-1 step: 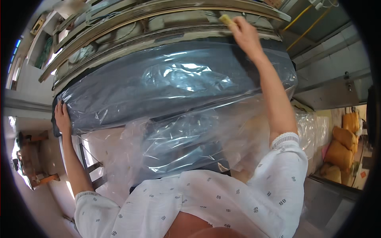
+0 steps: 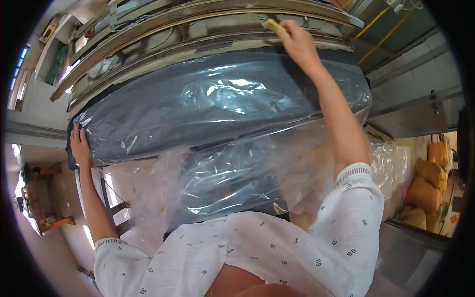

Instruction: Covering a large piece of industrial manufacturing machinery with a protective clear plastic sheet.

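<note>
Two hands work at opposite ends of one long grey bundle (image 2: 217, 106) wrapped in clear film (image 2: 227, 173), which lies across the middle of the view, just beyond the person's white patterned top (image 2: 277, 257). Nearest, the film hangs loose and crumpled below the bundle; that slack could snag or tear if the bundle shifts, and it hides whatever carries the load underneath. On the left, the left hand (image 2: 79, 146) lies flat against the bundle's end, fingers spread and pressing rather than closed round anything, so a slippery wrap may let that end slide away. Farther off on the right, the right hand (image 2: 297, 42) reaches over the bundle's top edge, its fingers pinched narrow on a small yellow piece (image 2: 271, 24) held against the metal rails (image 2: 198, 29) behind. With that arm stretched full, balance looks poor, and the piece could drop behind the bundle. Wooden furniture (image 2: 42, 198) stands far left; yellow sacks (image 2: 430, 178) are piled far right, well apart.
</note>
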The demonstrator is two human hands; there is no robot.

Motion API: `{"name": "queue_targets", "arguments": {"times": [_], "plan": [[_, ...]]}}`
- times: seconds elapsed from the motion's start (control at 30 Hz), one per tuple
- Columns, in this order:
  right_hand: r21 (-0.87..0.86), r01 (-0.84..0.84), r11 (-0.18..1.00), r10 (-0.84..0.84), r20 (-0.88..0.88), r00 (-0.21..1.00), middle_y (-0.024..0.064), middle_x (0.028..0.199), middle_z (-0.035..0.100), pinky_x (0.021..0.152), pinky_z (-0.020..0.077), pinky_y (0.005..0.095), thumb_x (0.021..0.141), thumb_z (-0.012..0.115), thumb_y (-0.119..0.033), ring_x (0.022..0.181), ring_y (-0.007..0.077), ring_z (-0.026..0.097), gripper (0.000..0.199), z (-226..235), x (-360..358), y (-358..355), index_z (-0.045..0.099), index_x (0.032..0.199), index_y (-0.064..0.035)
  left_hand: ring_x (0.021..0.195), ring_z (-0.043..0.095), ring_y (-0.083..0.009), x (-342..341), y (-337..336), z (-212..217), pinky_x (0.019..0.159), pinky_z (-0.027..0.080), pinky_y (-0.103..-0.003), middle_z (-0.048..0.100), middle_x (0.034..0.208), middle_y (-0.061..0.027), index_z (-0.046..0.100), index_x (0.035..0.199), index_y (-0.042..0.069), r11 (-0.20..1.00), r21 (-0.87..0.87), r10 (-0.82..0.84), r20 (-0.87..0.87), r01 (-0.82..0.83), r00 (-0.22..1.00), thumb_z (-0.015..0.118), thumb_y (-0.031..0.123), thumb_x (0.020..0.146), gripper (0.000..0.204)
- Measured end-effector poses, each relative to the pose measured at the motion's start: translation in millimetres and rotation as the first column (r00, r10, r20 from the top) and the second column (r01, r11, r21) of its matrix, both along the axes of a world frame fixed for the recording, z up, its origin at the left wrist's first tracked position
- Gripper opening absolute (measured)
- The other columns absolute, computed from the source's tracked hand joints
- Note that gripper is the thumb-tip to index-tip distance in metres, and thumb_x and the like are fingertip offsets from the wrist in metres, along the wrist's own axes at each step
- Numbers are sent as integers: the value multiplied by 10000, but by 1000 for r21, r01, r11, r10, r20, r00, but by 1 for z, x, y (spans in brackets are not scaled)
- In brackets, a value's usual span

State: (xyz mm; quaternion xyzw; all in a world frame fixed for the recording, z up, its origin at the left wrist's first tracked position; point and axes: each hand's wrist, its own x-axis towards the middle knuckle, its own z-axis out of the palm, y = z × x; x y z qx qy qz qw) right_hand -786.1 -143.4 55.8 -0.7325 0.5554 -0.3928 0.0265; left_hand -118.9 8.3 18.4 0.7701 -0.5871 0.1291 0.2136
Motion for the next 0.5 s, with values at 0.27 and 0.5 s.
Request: {"name": "queue_targets", "arguments": {"times": [0.27,0.5], "plan": [[93,65,994,-48,-171,984,118,863,623,754,428,421,859,510,-269,858,336,557,231,-17,55,-56,575,980,-83,1165,446,-295,-28,0,10,957,356,-366,476,1272,-125,520,1232,152,998,-3,66,-34,-66,997,415,364,915,396],[-81,22,996,-30,-101,994,97,927,598,780,432,408,833,532,-227,908,329,523,176,11,8,79,578,928,-86,1197,419,-299,14,-9,-15,973,340,-382,450,1302,-131,484,1267,153,995,57,76,76,-81,994,390,412,920,444]]}}
